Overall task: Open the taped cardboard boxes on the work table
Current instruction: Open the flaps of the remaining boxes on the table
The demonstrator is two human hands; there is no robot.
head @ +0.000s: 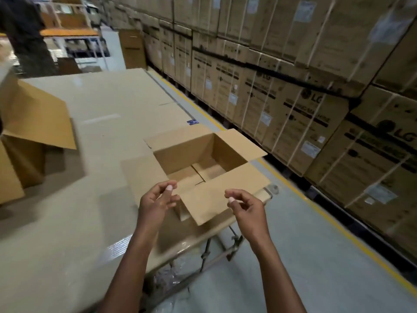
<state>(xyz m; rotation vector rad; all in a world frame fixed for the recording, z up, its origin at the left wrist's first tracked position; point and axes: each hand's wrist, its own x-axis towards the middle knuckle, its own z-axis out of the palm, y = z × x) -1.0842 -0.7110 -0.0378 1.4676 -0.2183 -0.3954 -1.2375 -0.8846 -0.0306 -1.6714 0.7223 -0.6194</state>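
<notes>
The fingers of both hands are loosely curled, thumb tip close to the fingertips, and neither hand pinches or grips anything that can be made out. The left hand hovers above the near left corner of the open cardboard box, with its fingers over the seam where two flaps meet. The right hand hangs just beyond the right end of the near flap; whether it touches the flap's edge cannot be told.

The box sits at the near right corner of the work table, with all four top flaps folded outward. Its inside shows only the bottom flaps meeting along a seam. The near flap juts past the table's edge, over the metal frame beneath.

On the left of the table stands a larger cardboard box, partly out of view, one broad flap tilted up and outward. A small blue label lies on the table behind the open box.

To the right, across a grey floor marked with a yellow line, stacked cartons printed with an LG logo form a long wall, bound with black straps. Crumpled clear plastic lies under the table. Shelving is blurred in the far left background.
</notes>
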